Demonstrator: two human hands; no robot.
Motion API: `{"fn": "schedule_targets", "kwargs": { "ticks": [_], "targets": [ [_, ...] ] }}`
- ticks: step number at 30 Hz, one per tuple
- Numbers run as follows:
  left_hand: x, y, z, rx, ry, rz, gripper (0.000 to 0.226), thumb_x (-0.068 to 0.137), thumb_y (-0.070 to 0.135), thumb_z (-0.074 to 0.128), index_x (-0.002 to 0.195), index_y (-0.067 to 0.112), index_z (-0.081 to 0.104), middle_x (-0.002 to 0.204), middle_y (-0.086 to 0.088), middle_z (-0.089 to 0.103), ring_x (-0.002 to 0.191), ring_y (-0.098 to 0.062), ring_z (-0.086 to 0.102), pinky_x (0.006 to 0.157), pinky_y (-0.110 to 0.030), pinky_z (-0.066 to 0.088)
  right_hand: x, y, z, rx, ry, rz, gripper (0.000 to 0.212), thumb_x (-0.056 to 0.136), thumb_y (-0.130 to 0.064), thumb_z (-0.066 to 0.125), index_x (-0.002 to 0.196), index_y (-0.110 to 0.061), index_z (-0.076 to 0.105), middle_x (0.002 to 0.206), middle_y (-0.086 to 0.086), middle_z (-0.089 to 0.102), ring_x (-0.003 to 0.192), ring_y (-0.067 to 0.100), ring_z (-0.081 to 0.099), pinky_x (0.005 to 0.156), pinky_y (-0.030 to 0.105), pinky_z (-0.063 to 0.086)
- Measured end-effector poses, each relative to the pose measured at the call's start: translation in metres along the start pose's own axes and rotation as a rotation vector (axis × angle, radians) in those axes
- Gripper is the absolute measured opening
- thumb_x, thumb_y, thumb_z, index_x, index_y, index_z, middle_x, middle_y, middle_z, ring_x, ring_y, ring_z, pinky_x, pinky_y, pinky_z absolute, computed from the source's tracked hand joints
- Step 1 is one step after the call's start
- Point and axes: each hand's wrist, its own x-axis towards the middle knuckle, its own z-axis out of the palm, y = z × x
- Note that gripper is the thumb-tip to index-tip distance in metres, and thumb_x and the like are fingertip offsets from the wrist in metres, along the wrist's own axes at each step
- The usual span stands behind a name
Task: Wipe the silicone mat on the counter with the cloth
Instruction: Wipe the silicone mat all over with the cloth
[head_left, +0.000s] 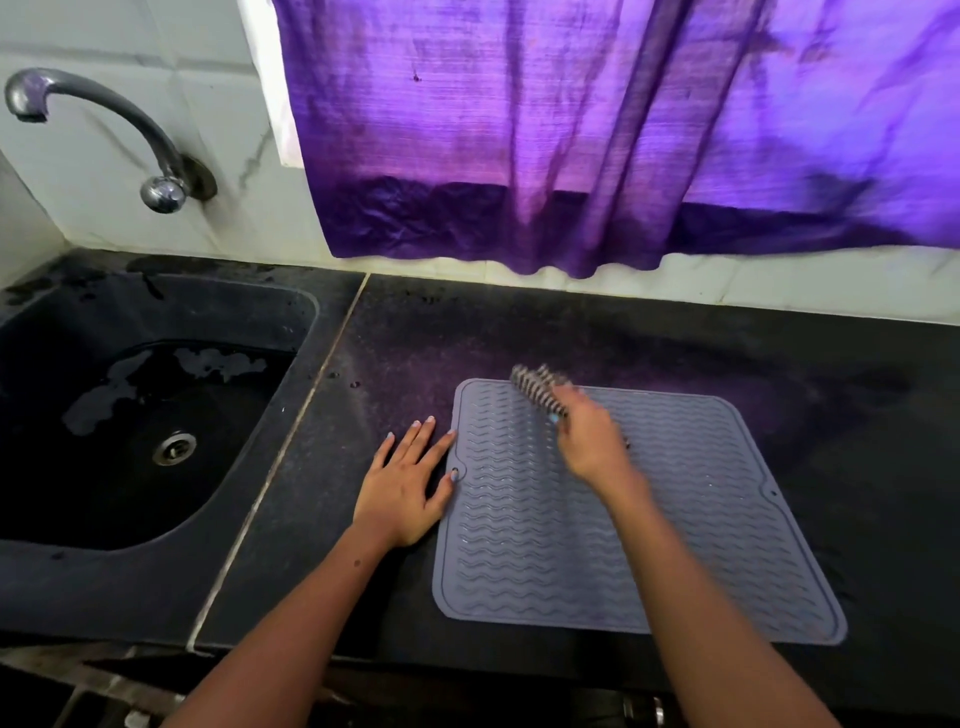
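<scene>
Sink (156, 322): well to the left of both hands, a dark basin sunk into the counter, patches of water lying around its drain.
Tap (104, 119): on the tiled wall above the sink, far up and left of the left hand, spout curving out over the basin.
Counter (519, 332): dark, speckled stone running under both hands and on past them to the right.
Left hand (408, 486): flat on the counter with fingers straight and spread, gripping nothing; the thumb and forefinger side lies touching the left edge of the mat, so it seems to be steadying it.
Silicone mat (675, 530): grey, wave-ribbed, lying flat on the counter just right of the left hand and under the right hand, reaching well past that hand toward the near edge and the right.
Cloth (535, 382): a striped, bunched piece sticking out beyond the right hand's fingers, at the mat's far left corner; blurred, so I cannot tell whether it touches the surface.
Right hand (589, 436): fingers curled round the cloth, held over the far left part of the mat, blurred as in a stroke.
Curtain (623, 130): purple, hanging on the wall beyond both hands.
Step in hand: wiping looks underway at the far left corner.
Next move: probably strokes drawn toward the near edge and rightward, the left hand holding the mat from sliding.
</scene>
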Motion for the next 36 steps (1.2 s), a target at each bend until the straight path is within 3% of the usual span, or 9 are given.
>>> {"fn": "schedule_targets", "kwargs": {
  "ticks": [4,9,13,15,19,22,25,29,36],
  "targets": [
    [0.000,0.000,0.001,0.009,-0.002,-0.007,0.069,0.083,0.061,0.002,0.147,0.035,0.012,0.157,0.005,0.008,0.144,-0.009,0.001,0.116,-0.031,-0.008,-0.015,0.011,0.037,-0.231,-0.115,-0.037,0.065,0.088,0.004,0.039,0.148,-0.013,0.019,0.156,0.006,0.020,0.143,0.021,0.021,0.118,0.032,0.017],
    [0.000,0.001,0.001,0.007,-0.007,-0.010,0.070,0.083,0.061,0.002,0.147,0.035,0.013,0.157,0.005,0.008,0.144,-0.009,0.001,0.116,-0.032,-0.008,-0.001,0.006,0.019,-0.131,-0.122,0.057,0.057,0.088,0.001,0.043,0.140,-0.022,0.039,0.141,0.011,0.047,0.125,0.031,0.048,0.103,0.036,0.038],
    [-0.001,0.001,0.000,-0.012,0.006,0.000,0.072,0.083,0.061,0.004,0.147,0.033,0.018,0.157,0.002,0.011,0.144,-0.011,0.005,0.116,-0.033,-0.005,0.016,0.022,-0.012,0.590,-0.236,0.320,0.037,0.094,-0.006,0.046,0.131,-0.012,0.052,0.112,0.010,0.063,0.096,0.024,0.059,0.079,0.029,0.047],
    [-0.001,0.000,0.000,-0.014,0.002,0.006,0.073,0.082,0.061,0.003,0.147,0.032,0.019,0.157,0.002,0.012,0.145,-0.011,0.005,0.116,-0.034,-0.004,0.020,0.035,-0.037,0.927,-0.134,0.514,0.032,0.096,-0.007,0.043,0.127,-0.009,0.052,0.114,0.013,0.062,0.092,0.021,0.058,0.077,0.029,0.048],
    [0.000,0.000,0.001,-0.016,0.011,0.005,0.072,0.083,0.062,0.004,0.147,0.032,0.019,0.157,0.002,0.012,0.144,-0.011,0.005,0.117,-0.035,-0.003,-0.005,0.038,-0.052,0.433,0.141,0.231,0.040,0.092,-0.002,0.049,0.131,-0.011,0.051,0.121,0.010,0.060,0.106,0.023,0.056,0.092,0.033,0.045],
    [0.000,-0.001,0.002,0.006,-0.001,0.005,0.073,0.083,0.063,0.002,0.147,0.033,0.016,0.157,0.003,0.010,0.144,-0.010,0.003,0.116,-0.034,-0.004,-0.041,0.030,-0.019,-0.013,-0.049,0.012,0.053,0.090,0.000,0.047,0.136,-0.026,0.045,0.132,0.011,0.056,0.116,0.028,0.057,0.102,0.038,0.043],
    [0.001,-0.001,0.003,0.009,-0.002,0.001,0.073,0.083,0.063,0.001,0.147,0.033,0.016,0.157,0.003,0.009,0.144,-0.009,0.002,0.116,-0.033,-0.005,-0.075,0.026,0.017,-0.257,-0.100,-0.024,0.068,0.088,0.007,0.039,0.147,-0.025,0.023,0.154,0.005,0.026,0.140,0.022,0.028,0.115,0.034,0.023],
    [0.000,0.001,0.004,0.010,0.007,-0.006,0.071,0.084,0.061,0.003,0.147,0.032,0.016,0.157,0.002,0.011,0.144,-0.011,0.004,0.117,-0.034,-0.004,-0.080,0.035,0.025,-0.243,-0.017,-0.055,0.069,0.088,0.007,0.039,0.148,-0.022,0.020,0.156,-0.001,0.021,0.144,0.014,0.018,0.116,0.023,0.009],
    [-0.001,0.001,0.002,0.031,-0.023,-0.013,0.074,0.081,0.062,-0.001,0.147,0.032,0.013,0.157,0.003,0.009,0.145,-0.010,0.002,0.116,-0.033,-0.006,-0.052,0.037,-0.005,0.258,-0.073,0.199,0.040,0.092,-0.004,0.047,0.129,-0.018,0.053,0.116,0.008,0.064,0.105,0.025,0.059,0.087,0.028,0.043]
  ]
}}
